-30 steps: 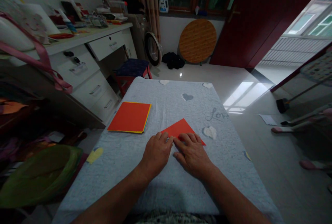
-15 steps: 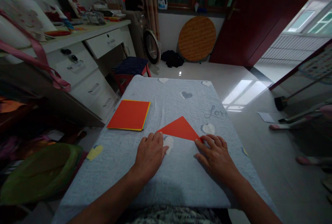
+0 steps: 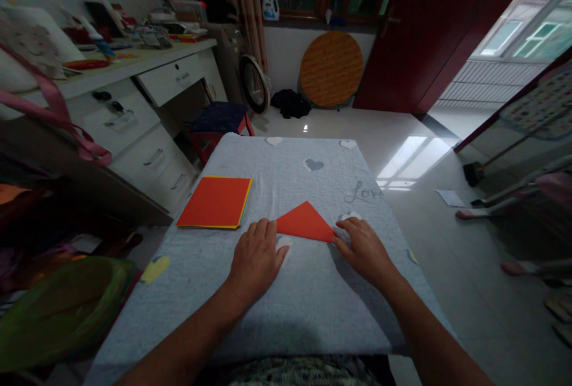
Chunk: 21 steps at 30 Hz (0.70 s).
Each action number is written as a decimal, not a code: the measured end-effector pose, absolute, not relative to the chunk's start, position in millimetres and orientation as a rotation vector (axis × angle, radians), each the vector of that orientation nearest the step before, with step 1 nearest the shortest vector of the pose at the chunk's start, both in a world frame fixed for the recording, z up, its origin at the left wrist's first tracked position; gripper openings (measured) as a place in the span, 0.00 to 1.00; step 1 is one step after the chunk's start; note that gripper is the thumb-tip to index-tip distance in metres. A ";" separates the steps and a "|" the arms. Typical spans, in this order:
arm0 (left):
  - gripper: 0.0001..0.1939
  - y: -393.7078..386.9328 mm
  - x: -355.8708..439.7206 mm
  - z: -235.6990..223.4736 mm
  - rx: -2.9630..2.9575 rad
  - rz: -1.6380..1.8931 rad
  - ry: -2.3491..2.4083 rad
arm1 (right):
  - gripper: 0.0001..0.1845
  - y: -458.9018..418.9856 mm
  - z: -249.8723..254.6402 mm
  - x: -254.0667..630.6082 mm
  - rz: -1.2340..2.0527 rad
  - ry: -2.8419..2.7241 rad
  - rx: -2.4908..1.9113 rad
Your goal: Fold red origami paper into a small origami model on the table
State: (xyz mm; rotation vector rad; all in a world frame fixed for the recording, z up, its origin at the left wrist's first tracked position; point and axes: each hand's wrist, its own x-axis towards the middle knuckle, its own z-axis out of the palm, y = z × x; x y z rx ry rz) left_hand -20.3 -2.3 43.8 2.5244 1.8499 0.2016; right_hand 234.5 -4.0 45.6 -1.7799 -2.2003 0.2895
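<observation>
A red sheet of paper folded into a triangle [image 3: 306,222] lies on the cloth-covered table, its peak pointing away from me. My left hand [image 3: 256,255] lies flat with its fingertips over the triangle's left corner and its thumb spread. At the opposite corner, my right hand [image 3: 364,252] has thumb and forefinger closed around the tip of the paper, which they partly hide. A stack of square coloured paper [image 3: 214,202], red on top with yellow and other edges showing, rests to the left beyond my left hand.
A pale blue cloth [image 3: 290,302] with heart prints covers the table. At the lower left stands a green-lined bin [image 3: 67,308]. Past the table's far left corner is a stool [image 3: 218,119], with a white desk [image 3: 134,130] along the left side.
My right hand's fingers have shifted at the right corner, with thumb and forefinger now closer to the tip. The left hand rests farther over the left corner. The whole view has shifted slightly.
</observation>
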 end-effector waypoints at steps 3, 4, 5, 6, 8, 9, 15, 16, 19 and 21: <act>0.27 11.7 -13.4 33.5 2.467 0.372 1.756 | 0.11 15.1 48.2 214.9 0.273 -2.239 -1.920; 0.29 15.6 -11.8 29.4 2.434 0.417 1.730 | 0.10 18.2 46.9 210.5 0.270 -2.239 -1.927; 0.30 18.8 -10.8 25.3 2.400 0.464 1.713 | 0.10 19.8 44.5 207.3 0.270 -2.229 -1.922; 0.31 21.1 -10.5 21.5 2.369 0.509 1.701 | 0.09 20.2 41.2 205.4 0.274 -2.210 -1.906; 0.31 23.3 -11.2 15.5 2.326 0.586 1.678 | 0.07 18.8 33.3 204.1 0.287 -2.142 -1.859; 0.32 23.4 -11.9 13.4 2.311 0.621 1.668 | 0.06 17.6 29.7 204.3 0.299 -2.101 -1.830; 0.37 19.2 -12.9 16.0 2.242 0.846 1.553 | 0.04 10.7 28.9 202.9 0.390 -1.932 -1.523; 0.37 17.9 -12.3 18.8 2.217 0.906 1.539 | 0.05 9.4 31.7 201.5 0.375 -1.930 -1.452; 0.37 14.0 -11.7 28.4 2.091 1.084 1.469 | 0.07 4.5 39.1 196.1 0.270 -1.956 -1.268; 0.26 12.4 -13.4 34.1 2.046 1.146 1.339 | 0.07 1.2 41.8 192.9 0.220 -1.996 -1.177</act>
